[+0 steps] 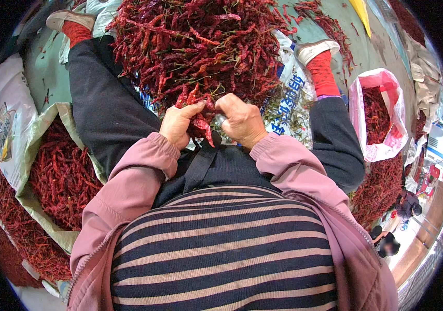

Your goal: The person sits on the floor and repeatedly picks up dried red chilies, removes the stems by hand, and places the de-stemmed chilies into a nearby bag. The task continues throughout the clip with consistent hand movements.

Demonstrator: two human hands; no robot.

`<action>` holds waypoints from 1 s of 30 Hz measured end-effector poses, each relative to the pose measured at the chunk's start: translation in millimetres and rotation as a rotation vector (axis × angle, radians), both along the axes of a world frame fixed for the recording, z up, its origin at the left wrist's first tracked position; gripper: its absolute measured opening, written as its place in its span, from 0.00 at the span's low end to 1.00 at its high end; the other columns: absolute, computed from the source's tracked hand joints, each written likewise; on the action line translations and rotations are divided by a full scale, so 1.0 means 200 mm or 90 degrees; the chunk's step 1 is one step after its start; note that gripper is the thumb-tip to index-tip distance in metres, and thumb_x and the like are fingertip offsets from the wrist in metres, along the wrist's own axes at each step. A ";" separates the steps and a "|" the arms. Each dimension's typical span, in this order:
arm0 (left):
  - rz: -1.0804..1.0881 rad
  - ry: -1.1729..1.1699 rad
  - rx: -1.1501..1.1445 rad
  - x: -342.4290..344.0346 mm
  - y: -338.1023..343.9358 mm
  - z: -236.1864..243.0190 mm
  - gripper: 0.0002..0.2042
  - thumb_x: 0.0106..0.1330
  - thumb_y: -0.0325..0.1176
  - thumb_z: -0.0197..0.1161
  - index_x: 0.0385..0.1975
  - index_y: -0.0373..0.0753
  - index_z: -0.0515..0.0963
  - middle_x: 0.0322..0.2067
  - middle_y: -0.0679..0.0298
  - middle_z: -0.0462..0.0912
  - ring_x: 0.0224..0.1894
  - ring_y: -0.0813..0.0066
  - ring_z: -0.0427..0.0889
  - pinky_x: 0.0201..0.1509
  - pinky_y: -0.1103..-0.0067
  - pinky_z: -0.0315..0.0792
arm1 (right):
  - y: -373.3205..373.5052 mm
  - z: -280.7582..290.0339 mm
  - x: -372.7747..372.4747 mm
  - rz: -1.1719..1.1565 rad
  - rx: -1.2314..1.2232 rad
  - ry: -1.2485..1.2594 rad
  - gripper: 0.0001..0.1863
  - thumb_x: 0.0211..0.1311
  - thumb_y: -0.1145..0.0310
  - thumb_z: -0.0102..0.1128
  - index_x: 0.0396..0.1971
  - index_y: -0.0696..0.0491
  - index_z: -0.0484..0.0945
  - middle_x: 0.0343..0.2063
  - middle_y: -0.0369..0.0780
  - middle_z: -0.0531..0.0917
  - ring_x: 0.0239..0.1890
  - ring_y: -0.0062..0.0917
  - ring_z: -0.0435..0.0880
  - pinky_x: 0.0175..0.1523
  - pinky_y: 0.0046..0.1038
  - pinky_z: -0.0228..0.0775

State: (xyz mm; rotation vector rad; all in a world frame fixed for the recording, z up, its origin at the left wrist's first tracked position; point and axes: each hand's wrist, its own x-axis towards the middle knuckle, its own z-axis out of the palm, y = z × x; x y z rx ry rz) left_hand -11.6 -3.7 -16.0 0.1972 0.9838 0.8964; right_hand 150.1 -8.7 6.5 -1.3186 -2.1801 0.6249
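Observation:
Between my spread legs rises a large heap of dried red chilies (201, 41), many with thin stems. My left hand (179, 124) is closed around a small bunch of dried chilies (201, 125), whose tips hang below the fingers. Beside it my right hand (243, 120) is closed in a pinch, its fingertips close to the stems of that bunch. What lies between those fingertips is hidden. A small grey, shiny piece (221, 120) shows at the fingers of the right hand.
At left an open pale green sack (27, 199) holds more chilies, next to a white printed bag (6, 119). A pink-and-white bag (357, 111) of chilies stands at right. Loose stems lie on a printed white sheet (291, 98). A person (387, 244) shows at the far right.

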 end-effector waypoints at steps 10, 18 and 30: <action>-0.082 0.047 0.063 -0.04 0.00 0.04 0.08 0.51 0.23 0.57 0.30 0.30 0.74 0.28 0.59 0.79 0.31 0.70 0.78 0.39 0.77 0.71 | -0.06 -0.05 0.02 -0.100 -0.330 0.178 0.11 0.39 0.77 0.58 0.28 0.54 0.72 0.22 0.38 0.76 0.23 0.26 0.76 0.28 0.26 0.68; -0.254 0.108 0.150 -0.04 -0.02 0.04 0.08 0.48 0.23 0.60 0.30 0.33 0.75 0.24 0.66 0.78 0.26 0.80 0.75 0.34 0.83 0.69 | 0.07 0.02 0.04 -0.289 -0.734 0.628 0.12 0.50 0.75 0.57 0.35 0.56 0.69 0.28 0.37 0.77 0.24 0.16 0.75 0.25 0.14 0.67; -0.247 0.055 0.037 0.03 -0.06 0.02 0.06 0.46 0.24 0.58 0.26 0.34 0.75 0.21 0.67 0.76 0.20 0.79 0.72 0.25 0.82 0.67 | -0.05 -0.11 0.07 -0.051 -0.112 -0.055 0.09 0.40 0.80 0.50 0.26 0.55 0.66 0.22 0.45 0.73 0.28 0.41 0.74 0.31 0.33 0.66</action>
